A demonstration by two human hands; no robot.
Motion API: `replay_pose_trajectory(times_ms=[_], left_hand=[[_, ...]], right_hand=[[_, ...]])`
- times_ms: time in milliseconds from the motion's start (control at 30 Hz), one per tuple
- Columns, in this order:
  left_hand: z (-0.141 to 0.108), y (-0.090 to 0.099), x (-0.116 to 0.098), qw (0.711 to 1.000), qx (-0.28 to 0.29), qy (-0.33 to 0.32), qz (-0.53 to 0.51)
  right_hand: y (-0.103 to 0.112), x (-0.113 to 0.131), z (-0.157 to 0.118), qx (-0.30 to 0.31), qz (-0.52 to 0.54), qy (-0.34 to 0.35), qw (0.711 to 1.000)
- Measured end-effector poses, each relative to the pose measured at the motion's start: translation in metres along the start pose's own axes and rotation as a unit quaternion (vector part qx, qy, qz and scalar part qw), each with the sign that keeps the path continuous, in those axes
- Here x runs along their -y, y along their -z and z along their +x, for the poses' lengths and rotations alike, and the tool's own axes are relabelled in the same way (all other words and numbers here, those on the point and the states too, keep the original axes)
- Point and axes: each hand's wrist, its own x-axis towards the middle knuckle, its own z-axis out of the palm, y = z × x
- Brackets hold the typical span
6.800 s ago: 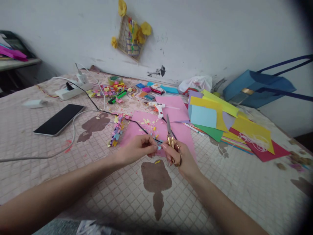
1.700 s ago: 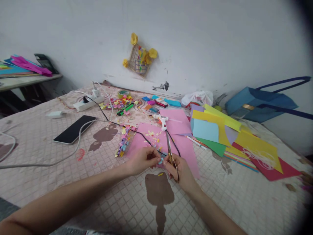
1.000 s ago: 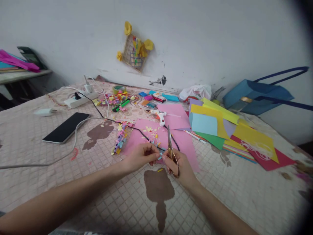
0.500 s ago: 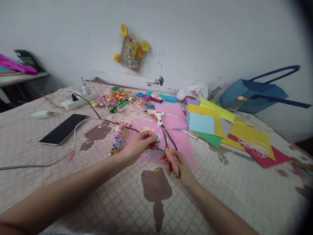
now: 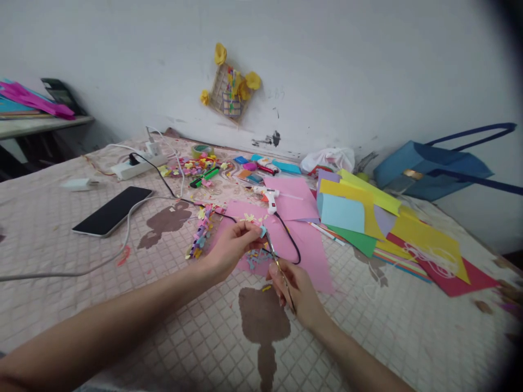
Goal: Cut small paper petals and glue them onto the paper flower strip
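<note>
Wall (image 5: 335,71) | faint handwritten number (image 5: 275,93), seemingly starting "28" | last digit unclear

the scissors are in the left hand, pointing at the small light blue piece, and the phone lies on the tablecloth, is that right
Not quite: the head view shows the scissors in the right hand, not the left. They do point at the small light blue piece, and the phone lies on the tablecloth.

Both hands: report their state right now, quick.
Left hand: closed, pinching a small light-blue paper piece.
Right hand: closed around the scissors, blades pointing at that piece.
</note>
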Motion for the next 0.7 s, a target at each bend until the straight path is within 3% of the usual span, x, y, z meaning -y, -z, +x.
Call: replay_pose_trajectory(times_ms=[700], left_hand=[[-0.0058,-0.0060,0.0010,0.999,-0.022,-0.001,-0.024]], right_hand=[[0.0003,-0.0036,0.0008,-0.016,-0.049,0.020,0.998]])
